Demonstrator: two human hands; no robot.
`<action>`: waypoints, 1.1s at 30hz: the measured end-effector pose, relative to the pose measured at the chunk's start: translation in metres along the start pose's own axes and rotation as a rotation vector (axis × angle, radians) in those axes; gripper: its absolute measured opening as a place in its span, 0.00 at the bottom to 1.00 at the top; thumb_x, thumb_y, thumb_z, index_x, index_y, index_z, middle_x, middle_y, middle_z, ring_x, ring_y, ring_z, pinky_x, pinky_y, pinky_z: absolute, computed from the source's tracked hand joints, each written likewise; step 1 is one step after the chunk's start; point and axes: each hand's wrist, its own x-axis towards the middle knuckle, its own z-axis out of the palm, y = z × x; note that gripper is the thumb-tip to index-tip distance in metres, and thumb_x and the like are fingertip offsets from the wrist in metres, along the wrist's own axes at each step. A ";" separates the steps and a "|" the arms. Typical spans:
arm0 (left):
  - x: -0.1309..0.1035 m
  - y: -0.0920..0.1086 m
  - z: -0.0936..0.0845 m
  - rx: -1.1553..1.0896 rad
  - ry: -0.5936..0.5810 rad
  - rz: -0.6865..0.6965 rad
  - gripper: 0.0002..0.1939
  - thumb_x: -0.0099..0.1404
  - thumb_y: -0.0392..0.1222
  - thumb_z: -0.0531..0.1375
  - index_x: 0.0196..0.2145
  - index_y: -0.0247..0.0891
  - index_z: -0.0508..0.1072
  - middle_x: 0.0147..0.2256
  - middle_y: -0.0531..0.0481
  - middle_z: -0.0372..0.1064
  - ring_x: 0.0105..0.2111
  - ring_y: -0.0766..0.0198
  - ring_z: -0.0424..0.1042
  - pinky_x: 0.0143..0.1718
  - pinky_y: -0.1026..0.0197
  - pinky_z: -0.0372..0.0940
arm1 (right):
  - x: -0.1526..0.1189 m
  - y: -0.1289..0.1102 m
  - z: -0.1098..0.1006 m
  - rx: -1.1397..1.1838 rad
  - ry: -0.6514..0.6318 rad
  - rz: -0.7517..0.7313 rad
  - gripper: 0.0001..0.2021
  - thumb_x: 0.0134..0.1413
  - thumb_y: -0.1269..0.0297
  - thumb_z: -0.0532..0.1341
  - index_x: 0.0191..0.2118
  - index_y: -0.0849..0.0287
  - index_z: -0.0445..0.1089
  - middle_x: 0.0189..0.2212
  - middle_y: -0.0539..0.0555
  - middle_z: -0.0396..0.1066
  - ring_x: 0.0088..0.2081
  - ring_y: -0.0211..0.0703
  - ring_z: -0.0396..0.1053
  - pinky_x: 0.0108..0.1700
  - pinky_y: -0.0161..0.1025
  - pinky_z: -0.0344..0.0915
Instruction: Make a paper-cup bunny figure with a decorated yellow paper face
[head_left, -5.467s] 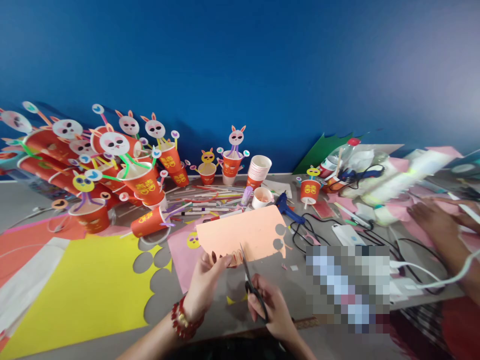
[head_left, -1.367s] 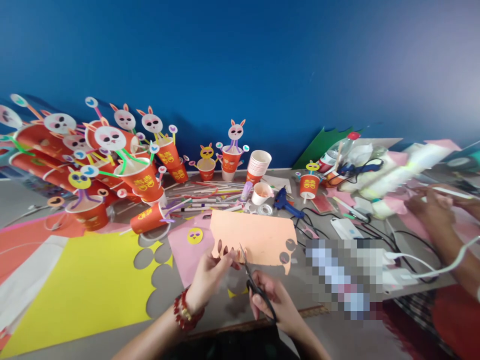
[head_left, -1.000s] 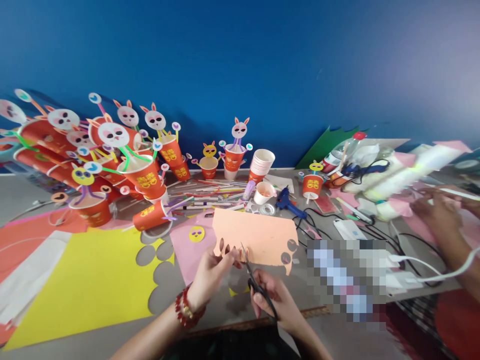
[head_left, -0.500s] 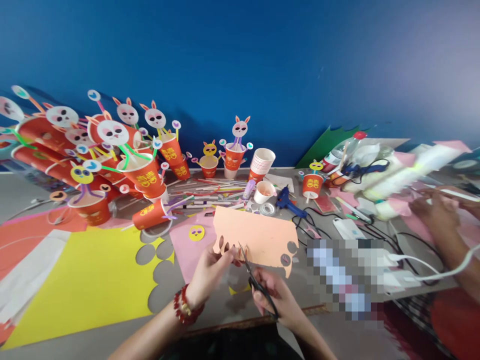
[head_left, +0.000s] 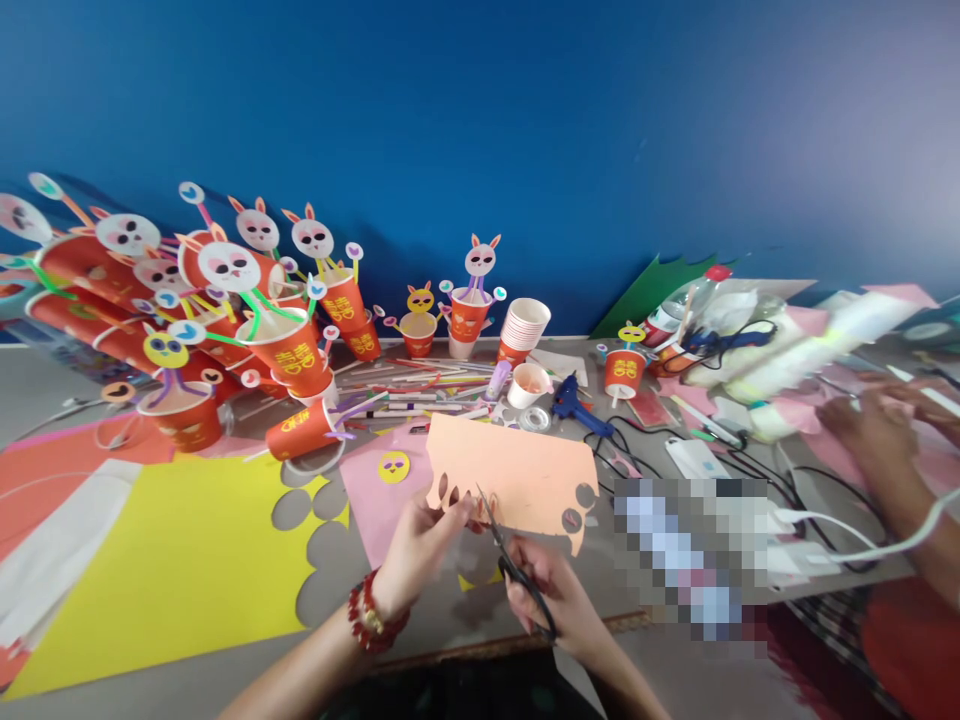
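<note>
A person's left hand (head_left: pixel 420 545) pinches the near edge of a peach sheet of paper (head_left: pixel 517 478) held just above the middle of a cluttered table (head_left: pixel 420 640), while the right hand (head_left: pixel 559 605) grips black scissors (head_left: pixel 514 570), blades slightly parted at that edge. The step in hand looks like snipping a small shape from the edge, and the next cut likely calls for turning the paper. The shape being cut is hard to make out, and a co-worker's hand (head_left: pixel 870 435) at far right is blurred.

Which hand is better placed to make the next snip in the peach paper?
Right. The right hand grips the scissors, blades at the peach paper edge; the left hand is pinching that edge to steady it.
</note>
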 end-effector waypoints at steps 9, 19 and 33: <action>-0.001 0.003 0.002 -0.018 0.004 0.016 0.16 0.63 0.50 0.66 0.26 0.36 0.69 0.25 0.55 0.66 0.27 0.68 0.68 0.33 0.65 0.68 | -0.001 -0.001 0.000 -0.028 0.028 0.002 0.27 0.49 0.36 0.65 0.28 0.56 0.56 0.16 0.41 0.54 0.16 0.29 0.50 0.18 0.31 0.44; -0.001 0.000 0.002 -0.043 0.007 0.034 0.16 0.63 0.50 0.67 0.27 0.36 0.70 0.25 0.54 0.68 0.28 0.66 0.70 0.34 0.63 0.68 | 0.001 -0.008 0.005 -0.082 0.073 0.023 0.29 0.48 0.33 0.63 0.26 0.55 0.54 0.14 0.41 0.53 0.15 0.29 0.48 0.18 0.32 0.43; -0.004 -0.002 0.009 -0.080 0.112 0.039 0.17 0.60 0.48 0.69 0.26 0.38 0.67 0.26 0.55 0.66 0.29 0.66 0.68 0.34 0.63 0.66 | 0.003 -0.015 0.017 -0.008 0.024 -0.062 0.29 0.49 0.30 0.59 0.28 0.55 0.58 0.14 0.44 0.60 0.17 0.33 0.54 0.22 0.34 0.50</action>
